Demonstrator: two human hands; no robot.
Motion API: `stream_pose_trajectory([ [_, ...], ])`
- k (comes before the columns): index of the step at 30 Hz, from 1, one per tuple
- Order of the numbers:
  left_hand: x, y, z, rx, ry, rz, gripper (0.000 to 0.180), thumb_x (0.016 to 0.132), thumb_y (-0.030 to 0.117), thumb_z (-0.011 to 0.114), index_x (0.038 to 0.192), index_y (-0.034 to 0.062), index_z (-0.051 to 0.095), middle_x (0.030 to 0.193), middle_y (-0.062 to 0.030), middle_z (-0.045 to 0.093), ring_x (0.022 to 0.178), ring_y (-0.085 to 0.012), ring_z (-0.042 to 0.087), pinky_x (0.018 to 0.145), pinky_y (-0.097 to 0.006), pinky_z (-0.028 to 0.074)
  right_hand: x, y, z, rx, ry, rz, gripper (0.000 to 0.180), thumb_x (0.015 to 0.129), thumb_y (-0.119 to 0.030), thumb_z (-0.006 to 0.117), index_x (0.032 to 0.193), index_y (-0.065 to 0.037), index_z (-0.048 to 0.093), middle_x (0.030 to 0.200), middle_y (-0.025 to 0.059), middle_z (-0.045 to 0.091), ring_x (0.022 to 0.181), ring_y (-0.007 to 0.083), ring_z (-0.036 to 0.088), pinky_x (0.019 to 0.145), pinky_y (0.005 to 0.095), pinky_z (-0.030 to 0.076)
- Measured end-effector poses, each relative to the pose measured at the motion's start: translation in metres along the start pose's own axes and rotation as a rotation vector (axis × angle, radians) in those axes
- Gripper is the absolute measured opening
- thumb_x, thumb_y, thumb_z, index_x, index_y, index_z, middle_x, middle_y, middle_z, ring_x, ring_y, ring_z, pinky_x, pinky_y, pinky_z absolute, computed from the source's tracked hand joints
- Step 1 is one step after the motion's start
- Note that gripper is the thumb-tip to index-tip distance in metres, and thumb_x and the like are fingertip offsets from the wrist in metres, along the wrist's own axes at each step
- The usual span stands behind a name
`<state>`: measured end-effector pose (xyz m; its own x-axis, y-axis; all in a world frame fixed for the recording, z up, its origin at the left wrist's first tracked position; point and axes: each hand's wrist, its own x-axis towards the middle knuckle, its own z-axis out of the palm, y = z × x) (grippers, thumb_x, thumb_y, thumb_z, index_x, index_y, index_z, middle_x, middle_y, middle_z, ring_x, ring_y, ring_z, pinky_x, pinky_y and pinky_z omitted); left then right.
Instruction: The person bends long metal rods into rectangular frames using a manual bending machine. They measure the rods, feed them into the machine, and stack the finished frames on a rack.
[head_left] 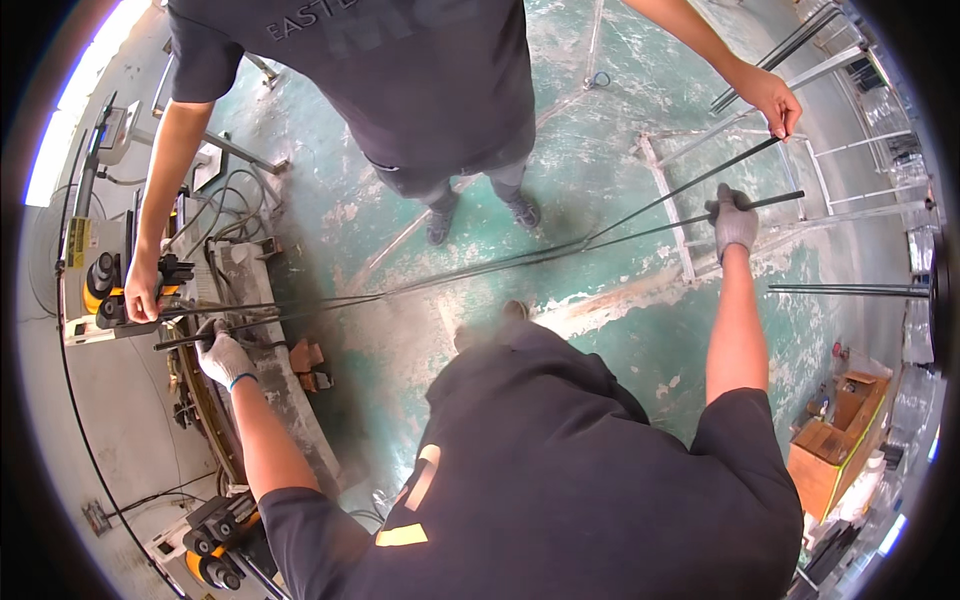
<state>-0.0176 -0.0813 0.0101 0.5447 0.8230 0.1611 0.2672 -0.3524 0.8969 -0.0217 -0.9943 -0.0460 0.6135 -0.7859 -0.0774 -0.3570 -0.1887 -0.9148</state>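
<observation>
My left hand [222, 357], in a light glove, is closed around one end of a long, thin dark strip [778, 200] next to the machinery on the left. My right hand [735, 222], in a grey glove, grips the same strip near its other end, with a short piece sticking out past it. A co-worker facing me holds a second long dark strip [690, 187] in bare hands, one hand [143, 288] at the left and the other hand [772, 98] at the upper right. Both strips sag and run close together in the middle; whether they touch I cannot tell.
A black and yellow machine [105, 285] stands at the left, with a similar machine [215, 555] at lower left. Metal frames [665, 200] and several dark bars [850, 290] are at the right. A wooden cabinet [838, 440] stands lower right. The green floor [330, 180] is worn.
</observation>
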Motion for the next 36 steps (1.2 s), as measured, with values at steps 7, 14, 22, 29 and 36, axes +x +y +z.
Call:
stream_pose_trajectory([
  [7,0.03,-0.006,0.0,-0.03,0.005,-0.036,0.01,0.099,0.013,0.075,0.104,0.0073,0.081,0.098,-0.004,0.078,0.085,-0.0184,0.068,0.08,-0.034,0.055,-0.013,-0.028,0.025,-0.047,0.017,-0.033,0.029,0.102,-0.032,0.074,0.097,-0.004,0.071,0.077,0.0076,0.074,0.062,0.0122,0.065,0.054,0.0277,0.047],
  [14,0.049,-0.016,0.014,-0.039,0.009,-0.05,0.013,0.097,0.007,0.075,0.108,0.0061,0.081,0.101,-0.0039,0.077,0.089,-0.0184,0.069,0.083,-0.034,0.057,-0.005,-0.017,0.034,-0.015,0.042,-0.028,0.031,0.103,-0.036,0.074,0.098,-0.005,0.074,0.075,0.0028,0.074,0.065,0.0097,0.064,0.061,0.0298,0.046],
  [22,0.06,-0.036,0.005,-0.095,0.046,-0.153,0.014,0.098,0.008,0.076,0.11,0.0058,0.08,0.105,-0.0055,0.078,0.09,-0.0176,0.07,0.083,-0.033,0.058,-0.008,-0.012,0.031,-0.011,0.127,0.021,0.032,0.1,-0.034,0.078,0.1,-0.003,0.072,0.077,0.0042,0.075,0.066,0.0115,0.063,0.06,0.0295,0.045],
  [29,0.055,-0.018,-0.009,0.261,0.004,-0.144,0.024,0.096,0.02,0.08,0.115,0.0035,0.079,0.108,-0.011,0.08,0.091,-0.0214,0.073,0.085,-0.037,0.06,-0.002,-0.01,0.033,-0.183,0.235,-0.053,0.044,0.095,-0.04,0.083,0.113,-0.003,0.07,0.092,0.0076,0.076,0.076,0.0177,0.067,0.071,0.0357,0.053],
  [36,0.079,-0.038,-0.01,0.166,-0.052,0.107,0.021,0.102,0.014,0.074,0.12,0.0044,0.076,0.107,-0.0042,0.077,0.095,-0.0168,0.067,0.09,-0.033,0.053,0.036,0.001,0.018,-0.482,0.093,-0.201,0.051,0.096,-0.045,0.081,0.126,-0.004,0.075,0.118,0.012,0.078,0.108,0.025,0.071,0.099,0.0385,0.051],
])
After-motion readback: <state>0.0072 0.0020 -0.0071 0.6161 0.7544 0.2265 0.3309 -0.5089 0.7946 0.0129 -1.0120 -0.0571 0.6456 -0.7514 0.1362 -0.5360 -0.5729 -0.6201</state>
